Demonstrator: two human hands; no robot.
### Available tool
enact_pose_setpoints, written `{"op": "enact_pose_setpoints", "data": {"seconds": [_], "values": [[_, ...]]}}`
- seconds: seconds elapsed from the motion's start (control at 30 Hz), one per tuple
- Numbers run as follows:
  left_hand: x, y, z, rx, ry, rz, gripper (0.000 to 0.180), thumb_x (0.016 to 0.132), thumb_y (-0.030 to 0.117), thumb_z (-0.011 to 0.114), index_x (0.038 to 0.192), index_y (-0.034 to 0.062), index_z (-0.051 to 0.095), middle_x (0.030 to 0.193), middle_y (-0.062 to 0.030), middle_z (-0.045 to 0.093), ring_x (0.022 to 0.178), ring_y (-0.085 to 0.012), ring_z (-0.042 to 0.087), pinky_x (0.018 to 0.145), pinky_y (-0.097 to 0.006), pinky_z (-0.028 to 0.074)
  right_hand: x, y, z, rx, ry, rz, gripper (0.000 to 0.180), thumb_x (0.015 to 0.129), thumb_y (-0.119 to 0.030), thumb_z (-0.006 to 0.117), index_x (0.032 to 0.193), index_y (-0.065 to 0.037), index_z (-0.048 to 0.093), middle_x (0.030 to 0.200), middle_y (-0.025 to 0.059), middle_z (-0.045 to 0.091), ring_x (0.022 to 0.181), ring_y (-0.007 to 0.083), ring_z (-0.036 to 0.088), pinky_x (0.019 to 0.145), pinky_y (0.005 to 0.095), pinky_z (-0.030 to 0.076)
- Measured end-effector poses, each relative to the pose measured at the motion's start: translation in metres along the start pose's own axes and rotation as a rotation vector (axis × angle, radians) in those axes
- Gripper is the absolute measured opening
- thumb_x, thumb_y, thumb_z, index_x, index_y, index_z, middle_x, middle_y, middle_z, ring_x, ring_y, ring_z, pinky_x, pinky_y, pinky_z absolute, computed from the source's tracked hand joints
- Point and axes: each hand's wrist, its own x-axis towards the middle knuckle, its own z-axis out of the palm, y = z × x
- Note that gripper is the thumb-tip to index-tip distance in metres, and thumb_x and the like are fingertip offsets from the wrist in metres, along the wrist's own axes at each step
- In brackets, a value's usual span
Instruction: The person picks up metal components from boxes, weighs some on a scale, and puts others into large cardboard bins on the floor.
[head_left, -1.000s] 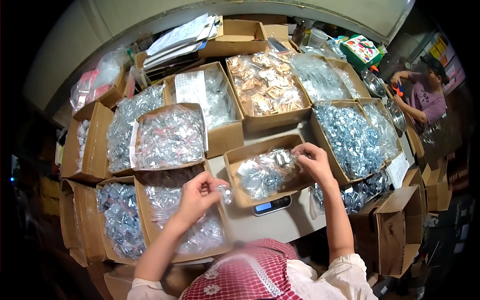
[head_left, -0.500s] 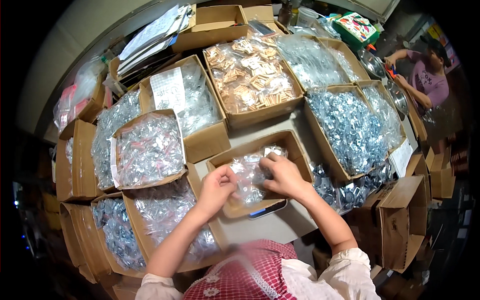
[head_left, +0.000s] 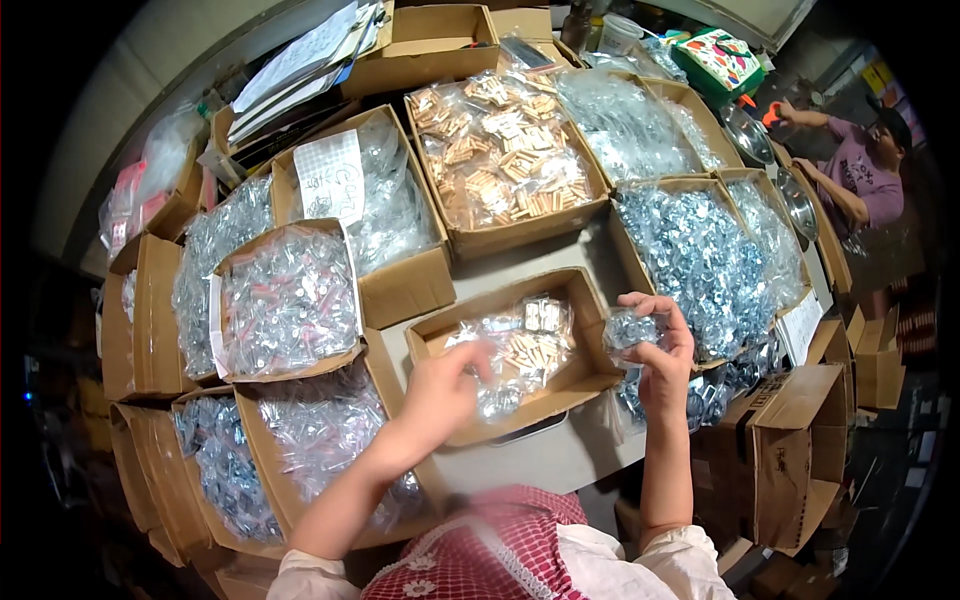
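Note:
A small cardboard box (head_left: 585, 383) stands on the table in front of me. Inside it lie clear bags of short wooden dowels (head_left: 538, 357), with silvery metal pieces (head_left: 543, 314) behind them and another clear bag of parts (head_left: 497, 402) near the front. My left hand (head_left: 440, 398) hovers over the box's left side, its fingers smeared by motion. Just past the box's right edge, my right hand (head_left: 668, 350) is closed round a clear bag of metal parts (head_left: 630, 328), held up with the fingers curled.
Cardboard boxes of bagged parts surround the small box: dowels (head_left: 500, 150) behind, shiny metal fittings (head_left: 690, 260) right, small bagged hardware (head_left: 290, 295) left. Clipboards with papers (head_left: 295, 70) lie at the back left. A person in a purple shirt (head_left: 865, 180) is at the far right.
My right hand has moved right, out of the small box, and now holds up a bag of metal parts. Dowels show where it was. The person at far right has stretched out an arm.

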Motion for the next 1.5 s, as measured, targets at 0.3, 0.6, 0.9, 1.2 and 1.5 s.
{"op": "enact_pose_setpoints", "data": {"seconds": [0.3, 0.6, 0.9, 1.2, 1.5], "values": [[0.030, -0.023, 0.026, 0.894, -0.022, -0.135, 0.066, 0.075, 0.013, 0.069, 0.133, 0.0020, 0.038, 0.109, -0.0280, 0.052, 0.103, -0.0447, 0.057, 0.081, -0.052, 0.051, -0.003, 0.019, 0.017, 0.074, 0.038, 0.022, 0.043, 0.064, 0.010, 0.058, 0.104, -0.003, 0.055, 0.120, 0.0127, 0.056, 0.095, 0.0159, 0.061, 0.075, 0.0256, 0.055], [0.011, 0.004, -0.005, -0.140, 0.315, 0.045, 0.025, 0.077, -0.007, 0.062, 0.097, 0.0075, 0.054, 0.085, 0.0028, 0.054, 0.074, -0.0043, 0.051, 0.063, -0.019, 0.042, -0.002, 0.026, 0.015, 0.017, 0.059, -0.021, 0.040, 0.064, 0.006, 0.059, 0.103, -0.003, 0.056, 0.118, 0.0112, 0.059, 0.100, 0.0147, 0.058, 0.085, 0.0267, 0.049], [0.003, 0.019, -0.005, -0.638, 0.255, -0.265, 0.029, 0.073, -0.007, 0.063, 0.097, 0.0074, 0.055, 0.084, 0.0020, 0.053, 0.065, -0.0047, 0.052, 0.054, -0.019, 0.042, 0.001, 0.022, 0.018, -0.070, -0.018, -0.078, 0.041, 0.062, 0.002, 0.060, 0.103, -0.001, 0.057, 0.117, 0.0128, 0.061, 0.101, 0.0158, 0.058, 0.089, 0.0277, 0.047], [0.007, 0.026, -0.002, -0.602, 0.096, -0.154, 0.056, 0.077, -0.002, 0.059, 0.132, 0.0016, 0.049, 0.120, -0.0110, 0.058, 0.106, -0.0167, 0.058, 0.086, -0.028, 0.050, 0.001, 0.000, 0.017, 0.002, -0.078, -0.089, 0.048, 0.065, 0.006, 0.056, 0.113, 0.000, 0.057, 0.114, 0.0068, 0.061, 0.101, 0.0128, 0.058, 0.090, 0.0260, 0.046], [0.001, 0.011, -0.010, -0.595, 0.093, -0.210, 0.050, 0.081, -0.006, 0.052, 0.131, -0.0024, 0.049, 0.124, -0.0140, 0.060, 0.115, -0.0197, 0.057, 0.102, -0.032, 0.045, 0.004, 0.008, 0.017, -0.049, -0.230, 0.020, 0.060, 0.068, 0.001, 0.062, 0.128, -0.004, 0.055, 0.124, 0.0060, 0.058, 0.107, 0.0127, 0.055, 0.083, 0.0248, 0.049]]}}
